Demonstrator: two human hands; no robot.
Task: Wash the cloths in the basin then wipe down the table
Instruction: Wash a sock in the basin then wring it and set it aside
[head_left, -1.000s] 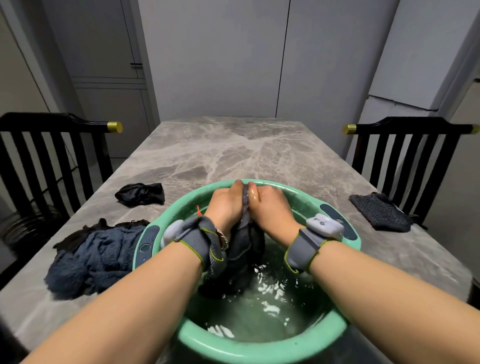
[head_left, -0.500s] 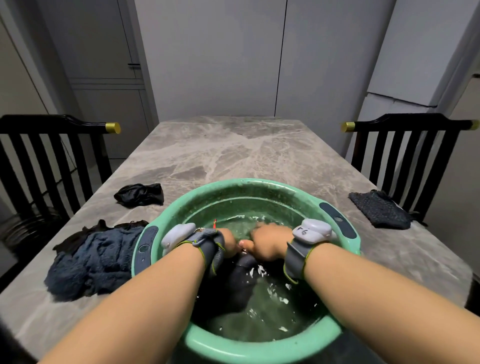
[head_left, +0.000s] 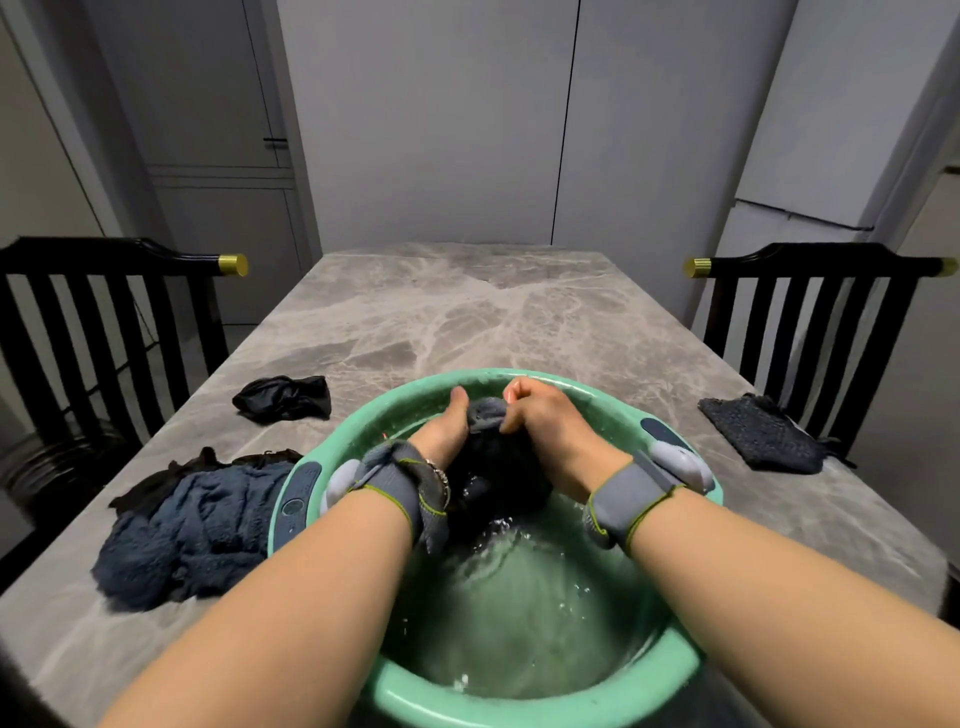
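**Clerk:** Item: grey cloth (head_left: 485, 415). Location?

**Keeper:** Bunched between both sets of fingers, above the water in the green basin (head_left: 524, 709). Its long axis hangs down from them, back toward the wrists.

**Clerk:** Hands?

**Keeper:** Left hand (head_left: 444, 434) and right hand (head_left: 545, 421) both clenched round it, equally near.

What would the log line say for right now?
step: washing | left hand, right hand: gripping grey cloth | where: green basin | left of basin: blue towel
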